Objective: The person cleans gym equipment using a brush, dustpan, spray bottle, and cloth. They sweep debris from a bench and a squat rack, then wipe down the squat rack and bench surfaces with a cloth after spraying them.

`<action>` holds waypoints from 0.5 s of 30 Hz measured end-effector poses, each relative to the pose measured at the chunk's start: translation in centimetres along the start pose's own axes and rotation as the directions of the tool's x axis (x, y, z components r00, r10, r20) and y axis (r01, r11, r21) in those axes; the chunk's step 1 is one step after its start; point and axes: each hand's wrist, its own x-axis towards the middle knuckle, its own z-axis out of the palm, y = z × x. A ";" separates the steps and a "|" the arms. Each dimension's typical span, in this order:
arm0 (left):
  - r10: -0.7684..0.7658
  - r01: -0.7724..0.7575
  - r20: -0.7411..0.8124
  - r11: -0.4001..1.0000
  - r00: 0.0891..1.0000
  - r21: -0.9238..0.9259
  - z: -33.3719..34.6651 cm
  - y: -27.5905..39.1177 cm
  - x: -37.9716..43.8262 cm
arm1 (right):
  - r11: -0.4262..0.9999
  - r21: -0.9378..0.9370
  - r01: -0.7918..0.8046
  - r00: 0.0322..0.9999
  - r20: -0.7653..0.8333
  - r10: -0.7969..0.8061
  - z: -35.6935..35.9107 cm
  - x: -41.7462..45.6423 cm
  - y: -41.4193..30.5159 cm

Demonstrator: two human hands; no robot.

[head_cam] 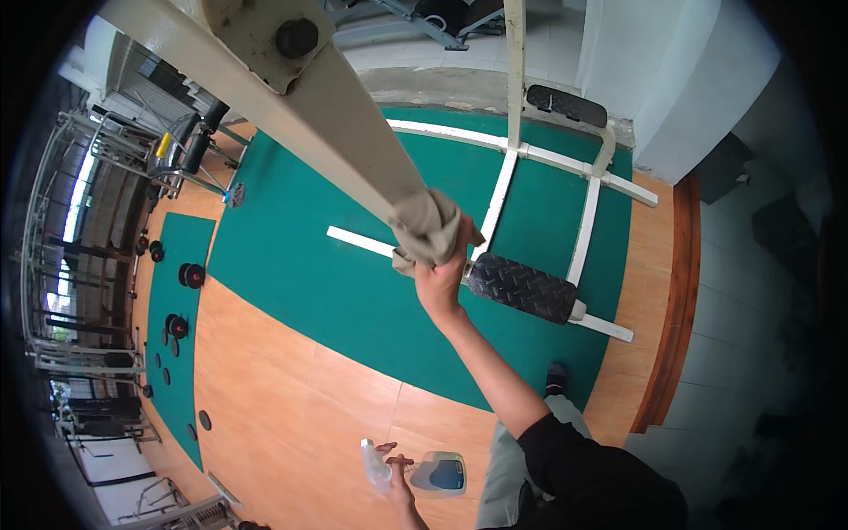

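My right hand (442,285) grips a crumpled olive-grey cloth (424,225) pressed around the lower end of a thick cream-painted metal beam (351,132). The beam slants down from the top left, with a large bolt near its upper part. Low in the view, my left hand (399,480) holds a clear spray bottle (440,474) by its neck, below the whitish spray head; the bottle bears a blue label. A black tread-patterned footplate (523,288) on the white machine frame lies just right of the cloth.
White frame bars (584,232) stand on a green mat (298,225), with a second black footplate (566,106) farther off. Dumbbells (192,275) and loose weight plates lie at the left. A wooden floor edge (679,311) drops to grey tiles at the right. My shod foot (556,377) is on the mat.
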 end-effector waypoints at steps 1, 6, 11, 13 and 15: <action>0.002 -0.002 -0.004 1.000 1.000 -0.006 0.3 -0.1 0.3 | 0.988 -0.053 0.143 0.988 -0.041 -0.146 0.3 -0.3 1.5; 0.034 -0.033 -0.024 0.998 0.999 0.055 0.9 -0.2 1.4 | 0.709 -0.434 0.557 0.750 0.628 -0.205 -3.7 -7.1 15.1; -0.067 0.074 -0.120 0.995 0.991 0.059 -1.2 -1.4 1.8 | 0.494 -0.696 0.522 0.673 0.691 0.264 -8.8 -12.0 22.1; -0.043 0.053 -0.156 0.997 0.987 0.063 -0.8 -0.4 1.6 | 0.427 -0.848 0.313 0.701 0.510 0.498 -10.6 -13.8 24.5; -0.029 0.042 -0.198 0.997 0.980 0.059 -2.8 -2.5 1.2 | 0.328 -0.922 -0.204 0.738 0.075 0.671 -10.5 -12.9 23.5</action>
